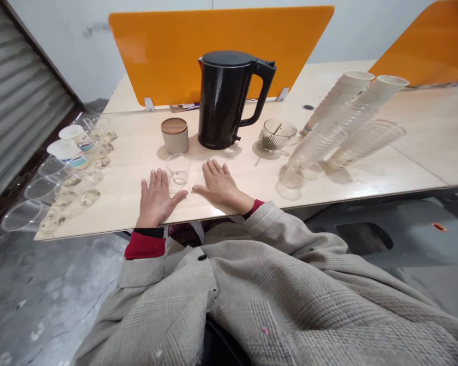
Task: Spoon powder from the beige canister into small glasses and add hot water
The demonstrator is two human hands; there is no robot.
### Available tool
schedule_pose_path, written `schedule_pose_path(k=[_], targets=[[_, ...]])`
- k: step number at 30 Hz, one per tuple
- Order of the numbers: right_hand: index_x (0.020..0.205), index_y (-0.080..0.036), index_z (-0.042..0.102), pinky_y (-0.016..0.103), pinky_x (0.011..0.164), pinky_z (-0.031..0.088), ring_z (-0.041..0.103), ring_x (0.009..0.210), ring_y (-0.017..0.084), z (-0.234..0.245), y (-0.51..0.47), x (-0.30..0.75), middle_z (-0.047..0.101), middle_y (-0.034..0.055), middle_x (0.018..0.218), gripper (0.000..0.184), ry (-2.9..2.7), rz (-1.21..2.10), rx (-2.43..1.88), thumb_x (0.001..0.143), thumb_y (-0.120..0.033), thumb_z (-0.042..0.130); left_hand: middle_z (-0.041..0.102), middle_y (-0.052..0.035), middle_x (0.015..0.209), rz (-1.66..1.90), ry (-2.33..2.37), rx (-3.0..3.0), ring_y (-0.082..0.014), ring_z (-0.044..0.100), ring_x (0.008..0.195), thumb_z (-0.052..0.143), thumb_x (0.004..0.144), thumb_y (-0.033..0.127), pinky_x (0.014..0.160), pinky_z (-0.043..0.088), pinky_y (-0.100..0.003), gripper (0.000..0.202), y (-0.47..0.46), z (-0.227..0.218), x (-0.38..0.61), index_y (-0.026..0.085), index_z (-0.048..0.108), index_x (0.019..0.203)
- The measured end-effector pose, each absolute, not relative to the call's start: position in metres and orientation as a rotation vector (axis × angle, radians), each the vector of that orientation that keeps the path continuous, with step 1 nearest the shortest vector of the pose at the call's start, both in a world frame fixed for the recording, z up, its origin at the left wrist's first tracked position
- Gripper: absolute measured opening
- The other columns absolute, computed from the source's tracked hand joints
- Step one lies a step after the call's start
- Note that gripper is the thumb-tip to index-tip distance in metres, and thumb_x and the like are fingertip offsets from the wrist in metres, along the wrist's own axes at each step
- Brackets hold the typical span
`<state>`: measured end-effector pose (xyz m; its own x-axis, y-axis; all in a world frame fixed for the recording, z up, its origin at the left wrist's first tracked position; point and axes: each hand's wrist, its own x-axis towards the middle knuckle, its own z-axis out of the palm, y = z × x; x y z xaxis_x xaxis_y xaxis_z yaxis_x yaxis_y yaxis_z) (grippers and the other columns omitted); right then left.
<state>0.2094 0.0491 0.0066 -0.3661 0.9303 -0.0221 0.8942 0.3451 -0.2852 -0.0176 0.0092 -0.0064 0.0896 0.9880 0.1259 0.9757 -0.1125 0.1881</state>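
My left hand (pixel 158 198) and my right hand (pixel 217 185) both lie flat on the pale wooden table (pixel 400 147) near its front edge, fingers apart and holding nothing. Just behind and between them stands a small clear glass (pixel 178 169), not touched by either hand. Farther back stand a black electric kettle (pixel 223 99) and a beige canister with a wooden lid (pixel 174 134). To the kettle's right, a glass mug (pixel 277 136) holds a spoon and dark-green contents.
Stacks of paper cups (pixel 339 96) and clear plastic cups (pixel 316 147) lie on their sides at the right. Several paper and clear cups (pixel 70 150) sit along the left edge. An orange divider panel (pixel 221 51) stands behind the kettle, and a metal roller shutter (pixel 19 86) is at far left.
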Motion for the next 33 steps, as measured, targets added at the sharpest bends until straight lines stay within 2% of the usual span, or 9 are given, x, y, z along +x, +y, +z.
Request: schedule_pose_path(k=[14,23,33], targets=[[0.170,0.003,0.027,0.064,0.137,0.007,0.010,0.172,0.040,0.009,0.037,0.198,0.016,0.0288,0.181,0.102,-2.406,0.405,-1.699,0.105,-0.074,0.039,0.023,-0.0195,0.182,0.265,2.017,2.299,-0.0384,0.015,0.172,0.033,0.104,0.075,0.136,0.010,-0.069,0.094,0.007,0.000,-0.016,0.011,0.027,0.173],[0.171,0.004,0.023,0.063,0.138,0.005,0.009,0.172,0.039,0.013,0.035,0.196,0.014,0.0273,0.182,0.100,-2.435,0.394,-1.748,0.107,-0.072,0.036,0.016,-0.0174,0.184,0.139,2.043,2.272,-0.0349,0.010,0.173,0.026,0.105,0.076,0.138,0.009,-0.065,0.097,0.006,0.004,-0.014,0.009,0.022,0.174],[0.172,0.003,0.021,0.063,0.138,0.004,0.007,0.172,0.039,0.010,0.035,0.194,0.012,0.0255,0.182,0.094,-2.440,0.378,-1.763,0.110,-0.065,0.036,0.015,-0.0157,0.184,0.080,2.074,2.262,-0.0340,0.010,0.173,0.024,0.107,0.070,0.138,0.010,-0.065,0.090,0.005,0.008,-0.010,0.010,0.020,0.175]])
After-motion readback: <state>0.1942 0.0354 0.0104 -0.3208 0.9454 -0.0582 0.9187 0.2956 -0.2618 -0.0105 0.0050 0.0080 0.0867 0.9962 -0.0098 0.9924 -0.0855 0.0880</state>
